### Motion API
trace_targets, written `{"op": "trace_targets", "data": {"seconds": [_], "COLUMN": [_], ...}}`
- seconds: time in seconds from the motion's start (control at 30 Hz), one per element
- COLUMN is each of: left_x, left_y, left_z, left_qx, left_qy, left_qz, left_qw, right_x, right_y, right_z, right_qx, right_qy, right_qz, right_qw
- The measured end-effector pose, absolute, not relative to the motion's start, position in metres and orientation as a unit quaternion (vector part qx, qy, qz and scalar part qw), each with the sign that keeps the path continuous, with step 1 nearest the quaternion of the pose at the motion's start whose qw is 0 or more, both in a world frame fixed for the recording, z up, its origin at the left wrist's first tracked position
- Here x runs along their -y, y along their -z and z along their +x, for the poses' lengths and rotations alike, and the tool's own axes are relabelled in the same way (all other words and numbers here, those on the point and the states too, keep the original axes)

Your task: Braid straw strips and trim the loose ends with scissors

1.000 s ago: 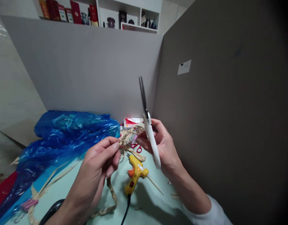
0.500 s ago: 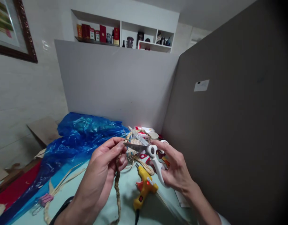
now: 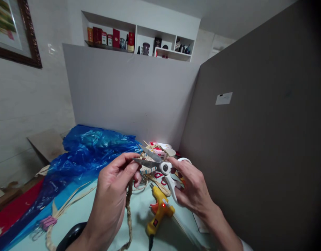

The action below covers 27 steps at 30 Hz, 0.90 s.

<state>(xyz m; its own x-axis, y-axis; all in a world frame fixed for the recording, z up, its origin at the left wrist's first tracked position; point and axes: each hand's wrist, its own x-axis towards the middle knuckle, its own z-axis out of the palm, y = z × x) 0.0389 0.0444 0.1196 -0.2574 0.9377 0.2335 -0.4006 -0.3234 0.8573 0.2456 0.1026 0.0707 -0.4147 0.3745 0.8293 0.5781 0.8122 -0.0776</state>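
Note:
Between thumb and fingers, my left hand (image 3: pixel 116 188) pinches the top of a braided straw cord (image 3: pixel 129 216), which hangs down to the table. White-handled scissors (image 3: pixel 165 169) are in my right hand (image 3: pixel 194 184), their blades parted and pointing left. The blade tips reach the cord's end at my left fingertips; whether they touch it I cannot tell. Behind the blades lies a woven piece with blue stripes (image 3: pixel 148 170), partly hidden. Below the scissors a yellow glue gun (image 3: pixel 160 209) rests on the table, its red light on.
Blue plastic sheeting (image 3: pixel 92 150) is heaped at the back left. Straw strands bound with a pink clip (image 3: pixel 48 222) lie at the left, near a black rounded object (image 3: pixel 71 235). A grey partition (image 3: pixel 134 94) stands behind the table, and a dark panel (image 3: pixel 254 139) rises at the right.
The scissors have moved slightly left, so their blades reach further over my left fingertips. Both hands keep their hold, and the view has shifted a little.

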Motion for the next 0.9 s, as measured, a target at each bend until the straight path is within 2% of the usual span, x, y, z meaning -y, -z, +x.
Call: {"op": "trace_targets", "data": {"seconds": [0.37, 0.53, 0.63, 0.8, 0.9], "left_x": [-0.043, -0.045, -0.047, -0.046, -0.045], "left_y": [-0.111, -0.110, -0.113, -0.116, -0.116], "left_z": [0.042, 0.041, 0.041, 0.042, 0.044], "left_qx": [-0.311, -0.330, -0.336, -0.349, -0.352], "left_qy": [-0.722, -0.719, -0.709, -0.681, -0.657], "left_qz": [0.440, 0.448, 0.426, 0.404, 0.401], "left_qw": [0.435, 0.416, 0.450, 0.502, 0.532], "right_x": [-0.106, -0.109, -0.105, -0.093, -0.085], "right_y": [-0.068, -0.064, -0.065, -0.081, -0.092], "right_z": [0.248, 0.251, 0.243, 0.226, 0.219], "right_qx": [0.806, 0.803, 0.802, 0.657, 0.568], "right_qy": [0.205, 0.193, 0.064, -0.325, -0.435], "right_qz": [-0.276, -0.257, -0.292, -0.345, -0.332], "right_qw": [0.482, 0.501, 0.516, 0.585, 0.615]}}
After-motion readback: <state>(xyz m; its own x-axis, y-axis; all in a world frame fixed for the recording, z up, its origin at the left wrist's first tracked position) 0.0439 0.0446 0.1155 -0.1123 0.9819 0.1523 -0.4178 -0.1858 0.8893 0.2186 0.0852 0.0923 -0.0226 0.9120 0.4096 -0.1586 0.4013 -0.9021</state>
